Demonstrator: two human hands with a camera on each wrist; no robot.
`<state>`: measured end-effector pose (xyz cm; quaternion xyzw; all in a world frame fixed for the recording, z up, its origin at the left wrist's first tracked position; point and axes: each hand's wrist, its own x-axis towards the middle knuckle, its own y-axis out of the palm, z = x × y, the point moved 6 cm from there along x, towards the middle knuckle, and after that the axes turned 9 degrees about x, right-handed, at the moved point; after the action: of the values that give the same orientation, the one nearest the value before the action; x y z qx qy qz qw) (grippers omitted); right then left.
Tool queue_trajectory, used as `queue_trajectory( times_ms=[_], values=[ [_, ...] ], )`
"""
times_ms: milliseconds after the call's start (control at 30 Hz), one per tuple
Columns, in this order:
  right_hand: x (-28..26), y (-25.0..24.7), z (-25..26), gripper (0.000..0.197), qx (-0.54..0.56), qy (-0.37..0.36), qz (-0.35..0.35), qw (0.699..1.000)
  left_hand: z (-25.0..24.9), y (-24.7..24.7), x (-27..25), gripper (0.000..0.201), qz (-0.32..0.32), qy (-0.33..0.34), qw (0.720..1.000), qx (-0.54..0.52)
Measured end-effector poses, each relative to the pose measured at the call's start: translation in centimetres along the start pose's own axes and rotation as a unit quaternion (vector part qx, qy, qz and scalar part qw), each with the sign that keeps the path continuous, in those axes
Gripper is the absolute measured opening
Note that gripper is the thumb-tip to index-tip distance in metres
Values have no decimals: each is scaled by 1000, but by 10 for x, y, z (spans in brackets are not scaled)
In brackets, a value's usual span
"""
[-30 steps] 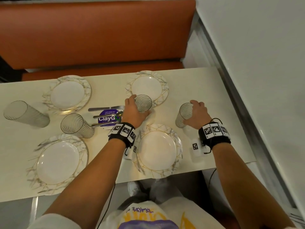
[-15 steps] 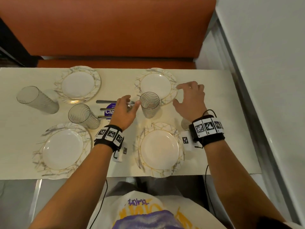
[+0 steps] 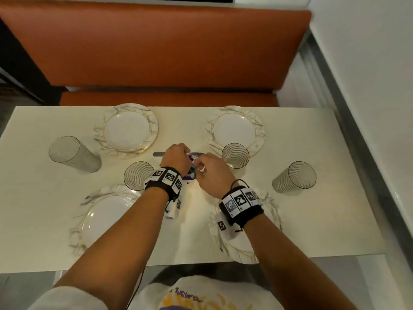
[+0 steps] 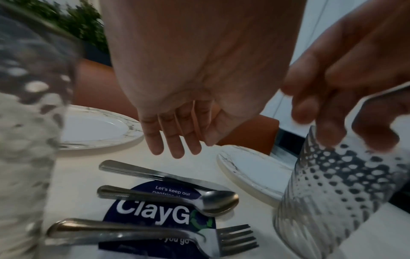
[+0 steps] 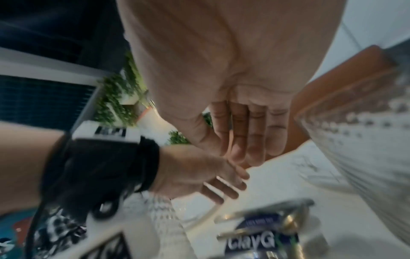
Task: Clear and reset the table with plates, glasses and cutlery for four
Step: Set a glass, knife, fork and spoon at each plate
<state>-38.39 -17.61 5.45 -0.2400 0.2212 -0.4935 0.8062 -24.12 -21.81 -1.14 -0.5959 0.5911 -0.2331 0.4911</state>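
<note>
— Steel cutlery, knife point(image 4: 155, 173), spoon point(image 4: 177, 199) and fork point(image 4: 159, 234), lies mid-table point(image 3: 312, 220) on the round sticker point(image 4: 159, 215). Are you holding any?

— No. Your left hand point(image 4: 175, 133) and right hand point(image 5: 248, 133) hover over it, fingers extended, empty.

— Risk?

— Ribbed glasses point(image 3: 235, 155) stand just beside your wrists; a careless sweep could topple one.

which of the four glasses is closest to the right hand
The glass beside the far right plate, just past the right hand; the other three stand farther off.
</note>
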Motion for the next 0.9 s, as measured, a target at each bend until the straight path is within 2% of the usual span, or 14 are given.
queue_trajectory(
  times_ms=[67, 167, 267, 400, 600, 900],
  values=[
    [4, 16, -14, 24, -4, 33, 10, 999, -7, 9, 16, 32, 41, 9, 997, 67],
    [6, 31, -35, 38, -19, 76, 13, 997, -15, 24, 38, 44, 81, 21, 978, 193],
    [12, 43, -56, 53, -58, 85, -3, 995, -15, 33, 58, 40, 87, 25, 959, 270],
    [23, 59, -74, 71, -149, 104, 56, 982, -6, 44, 78, 37, 106, 31, 939, 325],
    [35, 71, -86, 68, -194, 100, 56, 974, -4, 48, 88, 22, 128, 58, 929, 343],
    [54, 70, -94, 39, -97, 132, -5, 986, 1, 55, 91, 16, 165, 101, 937, 290]
  ],
)
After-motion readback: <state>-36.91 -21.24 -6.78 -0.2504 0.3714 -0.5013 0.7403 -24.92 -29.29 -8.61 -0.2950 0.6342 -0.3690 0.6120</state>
